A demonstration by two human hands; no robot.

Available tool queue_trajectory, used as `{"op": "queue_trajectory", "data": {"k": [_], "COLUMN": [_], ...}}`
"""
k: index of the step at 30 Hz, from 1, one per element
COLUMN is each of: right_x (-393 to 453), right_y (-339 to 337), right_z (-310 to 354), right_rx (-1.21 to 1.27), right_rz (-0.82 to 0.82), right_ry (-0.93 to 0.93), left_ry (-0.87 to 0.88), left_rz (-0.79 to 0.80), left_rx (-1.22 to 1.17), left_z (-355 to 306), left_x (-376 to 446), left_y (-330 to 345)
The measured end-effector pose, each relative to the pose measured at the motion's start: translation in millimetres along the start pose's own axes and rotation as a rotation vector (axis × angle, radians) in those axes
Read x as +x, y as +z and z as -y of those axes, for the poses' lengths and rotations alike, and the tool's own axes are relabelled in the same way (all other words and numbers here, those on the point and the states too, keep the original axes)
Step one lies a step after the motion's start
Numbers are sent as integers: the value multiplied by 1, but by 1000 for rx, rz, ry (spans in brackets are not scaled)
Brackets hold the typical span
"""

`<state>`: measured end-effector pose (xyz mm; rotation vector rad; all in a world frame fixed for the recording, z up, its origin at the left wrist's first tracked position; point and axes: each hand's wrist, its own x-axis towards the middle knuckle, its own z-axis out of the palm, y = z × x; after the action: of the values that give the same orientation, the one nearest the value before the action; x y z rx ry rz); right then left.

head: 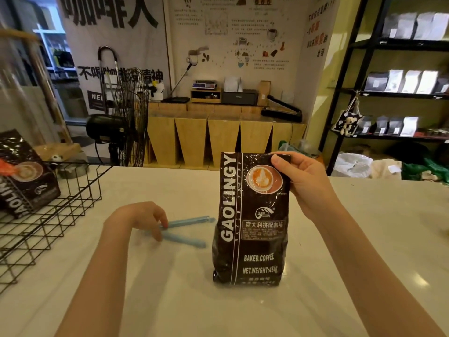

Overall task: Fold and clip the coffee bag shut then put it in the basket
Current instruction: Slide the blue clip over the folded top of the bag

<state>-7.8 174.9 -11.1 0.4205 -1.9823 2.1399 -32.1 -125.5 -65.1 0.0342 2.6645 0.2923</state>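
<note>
On the counter [170, 300] the coffee bag [250, 220] stands upright, right hand [301, 183] pinching its top corner; left hand [143, 220] grips the blue clip [187, 231] (arms splayed open), wire basket [48, 215] nearby.

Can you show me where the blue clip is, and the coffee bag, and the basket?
blue clip [187, 231]: head view, where its two open arms meet.
coffee bag [252, 229]: head view, middle of its front label.
basket [80, 190]: head view, black wire side wall.
</note>
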Motion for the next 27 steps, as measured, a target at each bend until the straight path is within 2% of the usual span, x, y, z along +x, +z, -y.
{"op": "queue_trajectory", "data": {"k": [6,11,13,15,17,19,24,27], "right_x": [-1,0,1,1,1,1,1,1], "right_y": [-1,-2,-3,-4,-4,-4,-5,-4], "right_z": [1,-2,-2,-1,-1,-1,-1,-1], "right_rx": [27,27,28,24,26,32,45,59], "right_rz": [28,34,41,45,47,50,48,44], "right_ry": [7,3,-2,-11,-20,-23,-22,-11], "left_ry": [116,343,434,567,708,761,702,708], "left_rz": [-197,-330,-426,-446,-376,-345,-591,-607], "left_rx": [-292,-975,-1164,-1283,-1310,-1261,-1083,-1082], "left_z": [12,-7,-22,-38,-51,-66,-96,-102], "left_x": [9,-6,-18,-33,-47,-58,-62,-61], "left_y": [12,-7,-19,-28,-32,-33,-29,-26]}}
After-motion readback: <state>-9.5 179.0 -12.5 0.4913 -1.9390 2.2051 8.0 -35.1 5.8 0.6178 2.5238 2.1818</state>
